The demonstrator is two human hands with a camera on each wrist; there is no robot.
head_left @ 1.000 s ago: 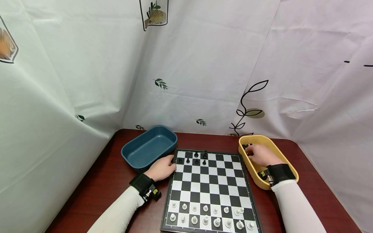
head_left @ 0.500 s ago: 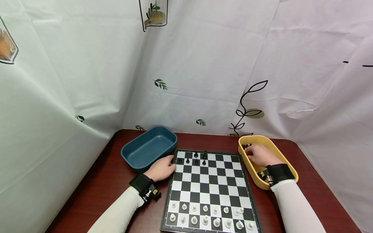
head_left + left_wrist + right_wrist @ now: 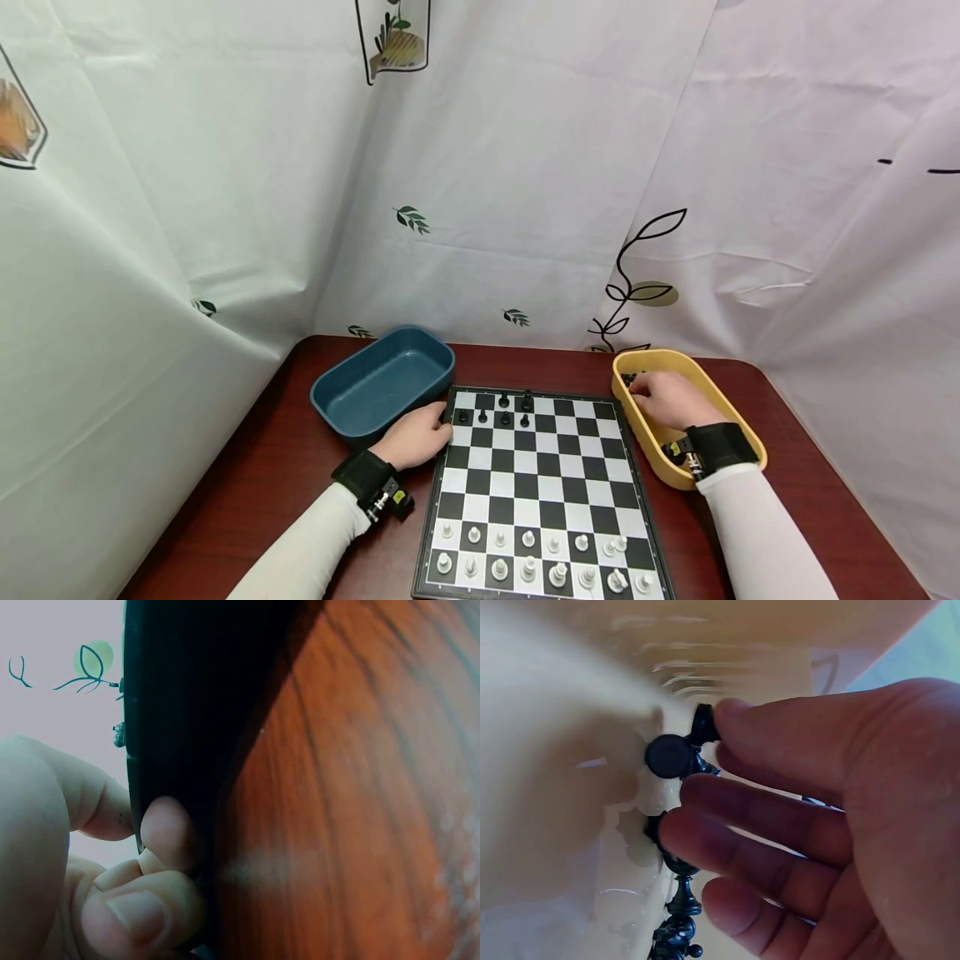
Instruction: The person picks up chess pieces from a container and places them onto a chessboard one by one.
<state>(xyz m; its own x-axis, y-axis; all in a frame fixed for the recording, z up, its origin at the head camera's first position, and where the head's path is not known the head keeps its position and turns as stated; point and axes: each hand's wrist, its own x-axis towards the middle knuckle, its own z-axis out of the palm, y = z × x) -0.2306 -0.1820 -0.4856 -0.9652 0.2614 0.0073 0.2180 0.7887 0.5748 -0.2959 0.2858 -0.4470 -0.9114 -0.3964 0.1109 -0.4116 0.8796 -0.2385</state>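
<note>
My left hand (image 3: 412,435) grips the left edge of a black-and-white chessboard (image 3: 510,483); in the left wrist view thumb and fingers lie on either side of the board's dark rim (image 3: 187,712). My right hand (image 3: 675,400) reaches down into a yellow bin (image 3: 731,410). Seen from the right wrist, its thumb and forefinger pinch a black chess piece (image 3: 703,724), mostly hidden by the fingertips. More black pieces (image 3: 682,896) lie in the bin beside the other fingers. Several black pieces (image 3: 506,418) stand at the board's far left, and white pieces (image 3: 528,569) fill two near rows.
A blue bin (image 3: 382,383) stands behind my left hand, at the board's far left corner. The dark red tabletop (image 3: 247,500) ends against a white patterned cloth (image 3: 480,208) at the back and sides.
Both hands stay nearly where they were. The black pieces showing beside my right fingertips in the yellow bin have shifted slightly.
</note>
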